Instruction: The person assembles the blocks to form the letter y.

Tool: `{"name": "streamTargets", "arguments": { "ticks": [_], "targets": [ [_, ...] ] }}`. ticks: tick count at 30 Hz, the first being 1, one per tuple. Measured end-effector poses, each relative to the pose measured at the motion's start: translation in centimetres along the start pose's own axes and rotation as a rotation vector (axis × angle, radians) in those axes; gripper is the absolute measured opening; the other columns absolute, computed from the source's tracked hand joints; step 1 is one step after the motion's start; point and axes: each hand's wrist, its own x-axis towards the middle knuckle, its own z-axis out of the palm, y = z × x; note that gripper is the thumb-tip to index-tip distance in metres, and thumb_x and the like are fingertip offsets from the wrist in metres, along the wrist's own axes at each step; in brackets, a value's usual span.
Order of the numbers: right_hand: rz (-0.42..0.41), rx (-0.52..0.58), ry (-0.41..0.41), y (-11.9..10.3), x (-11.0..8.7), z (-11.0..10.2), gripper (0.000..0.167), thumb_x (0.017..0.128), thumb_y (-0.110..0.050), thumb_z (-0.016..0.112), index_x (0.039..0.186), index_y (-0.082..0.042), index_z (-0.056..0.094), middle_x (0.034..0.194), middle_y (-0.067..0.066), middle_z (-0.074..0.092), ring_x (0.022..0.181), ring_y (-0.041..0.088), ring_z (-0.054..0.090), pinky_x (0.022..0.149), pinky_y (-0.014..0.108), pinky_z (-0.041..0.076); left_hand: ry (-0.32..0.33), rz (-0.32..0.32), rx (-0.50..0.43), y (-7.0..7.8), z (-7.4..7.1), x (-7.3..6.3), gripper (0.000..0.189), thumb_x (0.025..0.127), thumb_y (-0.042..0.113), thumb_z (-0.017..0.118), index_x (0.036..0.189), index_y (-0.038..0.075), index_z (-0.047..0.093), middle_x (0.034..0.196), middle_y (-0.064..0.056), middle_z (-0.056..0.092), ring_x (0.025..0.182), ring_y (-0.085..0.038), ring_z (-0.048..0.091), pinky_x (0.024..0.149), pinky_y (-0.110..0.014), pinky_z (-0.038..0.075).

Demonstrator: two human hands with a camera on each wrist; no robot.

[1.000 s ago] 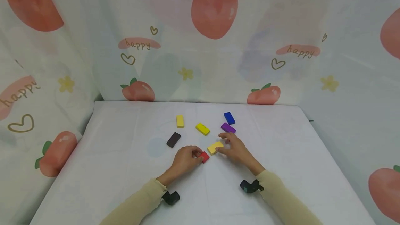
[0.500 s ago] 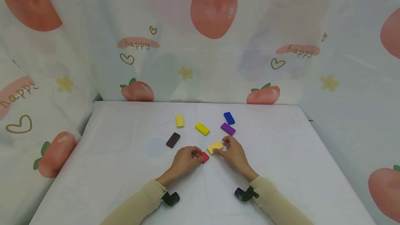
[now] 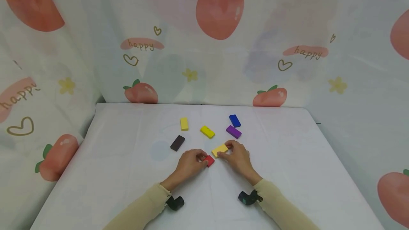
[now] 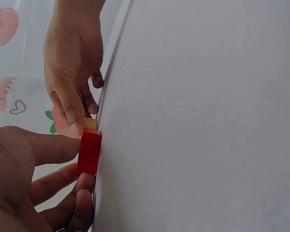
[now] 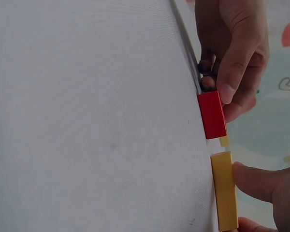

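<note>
My left hand (image 3: pixel 189 163) pinches a small red rectangular block (image 3: pixel 209 160) between thumb and fingers, low on the white tabletop. Just beyond it to the right lies a pale yellow block (image 3: pixel 218 150). My right hand (image 3: pixel 239 159) holds that one, thumb on its near side and fingertips at its far right end. In the right wrist view a short gap separates the red block (image 5: pixel 212 115) from the yellow block (image 5: pixel 224 191). The left wrist view shows the red block (image 4: pixel 89 152) close in front, mostly hiding the yellow block (image 4: pixel 90 123).
Farther back on the white table (image 3: pixel 127 173) lie a dark brown block (image 3: pixel 177 143), another pale yellow block (image 3: pixel 184 124), a bright yellow block (image 3: pixel 207 131), a purple block (image 3: pixel 234 131) and a blue block (image 3: pixel 234 120). A fruit-print curtain (image 3: pixel 179 45) hangs behind the table.
My right hand has shifted left and its fingers have drawn in from a wider spread to grip the pale yellow block. The left hand and red block stay in place.
</note>
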Motion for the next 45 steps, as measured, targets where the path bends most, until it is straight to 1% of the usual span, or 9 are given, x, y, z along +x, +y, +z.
{"name": "streamTargets", "arguments": {
  "ticks": [5, 11, 16, 19, 24, 31, 39, 45],
  "targets": [
    [-0.007, 0.016, -0.002, -0.07, 0.12, 0.11, 0.05, 0.081, -0.033, 0.08, 0.12, -0.009, 0.062, 0.116, 0.009, 0.067, 0.106, 0.026, 0.057, 0.094, 0.052, 0.033, 0.002, -0.001, 0.0, 0.13, -0.01, -0.08, 0.017, 0.084, 0.02, 0.075, 0.1, 0.015, 0.074, 0.077, 0.009, 0.064, 0.07, -0.008, 0.048, 0.061, -0.021, 0.037],
    [-0.037, 0.03, -0.004, -0.08, 0.28, 0.12, 0.047, 0.081, -0.031, 0.08, 0.121, -0.011, 0.064, 0.117, 0.007, 0.066, 0.107, 0.026, 0.056, 0.095, 0.052, 0.031, 0.005, 0.001, 0.004, 0.2, 0.05, -0.13, 0.018, 0.084, 0.019, 0.075, 0.101, 0.015, 0.075, 0.077, 0.007, 0.064, 0.07, -0.009, 0.048, 0.061, -0.021, 0.036],
    [-0.057, 0.029, -0.012, -0.11, 0.22, 0.06, 0.047, 0.082, -0.029, 0.079, 0.124, -0.012, 0.064, 0.123, 0.007, 0.066, 0.113, 0.027, 0.056, 0.098, 0.056, 0.029, 0.004, 0.006, 0.016, 0.19, 0.07, -0.09, 0.021, 0.084, 0.019, 0.075, 0.105, 0.016, 0.075, 0.077, 0.008, 0.064, 0.069, -0.008, 0.047, 0.061, -0.021, 0.035],
    [-0.073, 0.029, -0.02, -0.1, 0.16, 0.06, 0.047, 0.083, -0.029, 0.078, 0.125, -0.013, 0.064, 0.127, 0.008, 0.065, 0.118, 0.029, 0.056, 0.101, 0.058, 0.027, 0.008, 0.019, 0.02, 0.15, 0.1, -0.09, 0.023, 0.085, 0.019, 0.075, 0.107, 0.016, 0.076, 0.077, 0.008, 0.064, 0.069, -0.008, 0.047, 0.062, -0.022, 0.035],
    [-0.097, 0.037, -0.031, -0.06, 0.1, 0.13, 0.047, 0.083, -0.026, 0.077, 0.127, -0.014, 0.064, 0.13, 0.01, 0.063, 0.124, 0.032, 0.053, 0.104, 0.062, 0.024, 0.01, 0.028, 0.037, 0.02, 0.25, -0.08, 0.025, 0.085, 0.021, 0.074, 0.11, 0.017, 0.075, 0.078, 0.008, 0.062, 0.07, -0.007, 0.047, 0.067, -0.024, 0.034],
    [-0.117, 0.041, -0.039, 0.0, 0.06, 0.17, 0.047, 0.084, -0.026, 0.077, 0.127, -0.014, 0.065, 0.132, 0.01, 0.063, 0.13, 0.033, 0.049, 0.107, 0.064, 0.021, -0.002, 0.007, 0.037, -0.09, 0.38, 0.02, 0.027, 0.085, 0.024, 0.074, 0.112, 0.02, 0.075, 0.076, 0.01, 0.059, 0.069, -0.008, 0.046, 0.069, -0.026, 0.033],
    [-0.146, 0.028, -0.04, -0.07, 0.1, 0.17, 0.044, 0.083, -0.024, 0.077, 0.125, -0.015, 0.067, 0.132, 0.008, 0.064, 0.131, 0.033, 0.049, 0.106, 0.064, 0.022, -0.005, 0.012, 0.046, -0.22, 0.44, 0.1, 0.027, 0.086, 0.024, 0.073, 0.113, 0.021, 0.075, 0.078, 0.01, 0.06, 0.069, -0.008, 0.047, 0.069, -0.026, 0.033],
    [-0.149, 0.018, -0.05, -0.17, 0.06, 0.11, 0.045, 0.084, -0.024, 0.077, 0.126, -0.015, 0.066, 0.133, 0.007, 0.063, 0.133, 0.032, 0.048, 0.107, 0.063, 0.022, -0.005, 0.013, 0.043, -0.25, 0.5, 0.16, 0.027, 0.086, 0.024, 0.073, 0.112, 0.02, 0.075, 0.079, 0.009, 0.062, 0.068, -0.008, 0.047, 0.069, -0.026, 0.033]
  ]
}}
